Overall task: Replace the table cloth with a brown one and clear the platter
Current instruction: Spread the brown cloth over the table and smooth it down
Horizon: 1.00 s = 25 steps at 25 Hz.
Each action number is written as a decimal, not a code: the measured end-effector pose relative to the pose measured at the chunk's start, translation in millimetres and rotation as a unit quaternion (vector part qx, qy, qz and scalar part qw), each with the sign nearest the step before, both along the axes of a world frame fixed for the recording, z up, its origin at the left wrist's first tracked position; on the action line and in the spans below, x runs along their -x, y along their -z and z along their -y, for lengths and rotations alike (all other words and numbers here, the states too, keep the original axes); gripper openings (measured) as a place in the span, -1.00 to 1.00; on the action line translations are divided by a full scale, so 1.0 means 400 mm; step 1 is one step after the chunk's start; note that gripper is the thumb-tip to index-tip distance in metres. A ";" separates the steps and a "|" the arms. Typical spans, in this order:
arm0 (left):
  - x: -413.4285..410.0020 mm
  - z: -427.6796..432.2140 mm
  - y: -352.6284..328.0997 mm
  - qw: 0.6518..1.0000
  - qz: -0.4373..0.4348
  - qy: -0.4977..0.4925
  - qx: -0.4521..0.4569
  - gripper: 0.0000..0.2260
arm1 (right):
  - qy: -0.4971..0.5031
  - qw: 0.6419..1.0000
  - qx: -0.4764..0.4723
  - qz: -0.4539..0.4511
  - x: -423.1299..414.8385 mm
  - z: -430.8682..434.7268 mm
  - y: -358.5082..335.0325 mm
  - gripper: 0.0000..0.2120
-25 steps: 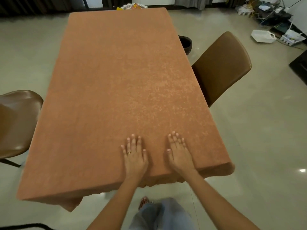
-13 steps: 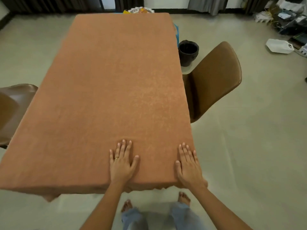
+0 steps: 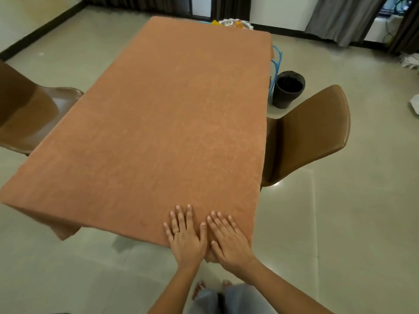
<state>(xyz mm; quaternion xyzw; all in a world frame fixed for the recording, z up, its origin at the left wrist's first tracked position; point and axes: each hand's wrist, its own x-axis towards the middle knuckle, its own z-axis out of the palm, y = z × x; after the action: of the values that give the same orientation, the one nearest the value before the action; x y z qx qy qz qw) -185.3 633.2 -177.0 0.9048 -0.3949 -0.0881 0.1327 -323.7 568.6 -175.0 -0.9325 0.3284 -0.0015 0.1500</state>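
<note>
A brown table cloth (image 3: 172,123) covers the whole table top and hangs over its edges. My left hand (image 3: 184,234) lies flat on the cloth at the near edge, fingers straight, a ring on one finger. My right hand (image 3: 229,237) presses flat right beside it, close to the near right corner. Neither hand grips anything. A silver platter (image 3: 234,24) with orange and yellow items shows just past the far end of the table, partly hidden by the table edge.
Brown chairs stand at the left (image 3: 29,114) and right (image 3: 313,132) of the table. A black bin (image 3: 288,89) sits on the floor near the far right side, beside something blue (image 3: 277,64). Grey curtains (image 3: 340,17) hang at the back.
My hands have slid together along the near edge toward the right corner. The view has swung so the table now lies more to the left.
</note>
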 end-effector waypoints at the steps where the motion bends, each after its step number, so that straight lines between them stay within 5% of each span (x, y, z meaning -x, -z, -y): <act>1: -0.001 0.000 0.000 1.000 0.005 0.003 -0.007 -0.41 | 0.020 1.000 0.003 0.003 0.021 0.007 0.003 -0.43; 7: 0.005 0.001 0.003 1.000 0.010 -0.010 -0.017 -0.40 | 0.037 0.999 -0.027 0.010 0.093 0.051 0.019 -0.40; 14: 0.233 0.157 -0.044 0.960 -0.095 -0.256 0.067 -0.45 | -0.219 0.972 -0.048 0.069 0.058 0.188 0.021 -0.40; 18: 0.271 0.174 -0.024 0.946 -0.055 -0.305 0.096 -0.47 | -0.332 0.942 -0.042 0.032 0.057 0.283 0.026 -0.40; 25: 0.272 0.184 -0.009 0.961 -0.014 -0.276 -0.008 -0.39 | -0.277 0.958 0.038 -0.060 0.038 0.639 -0.001 -0.40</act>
<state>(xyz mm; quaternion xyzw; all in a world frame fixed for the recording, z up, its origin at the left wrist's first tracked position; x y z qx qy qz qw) -294.1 559.7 -173.4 0.9783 -0.1269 -0.0639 0.1506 -338.7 313.0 -174.4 -0.9904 0.0651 0.0832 0.0890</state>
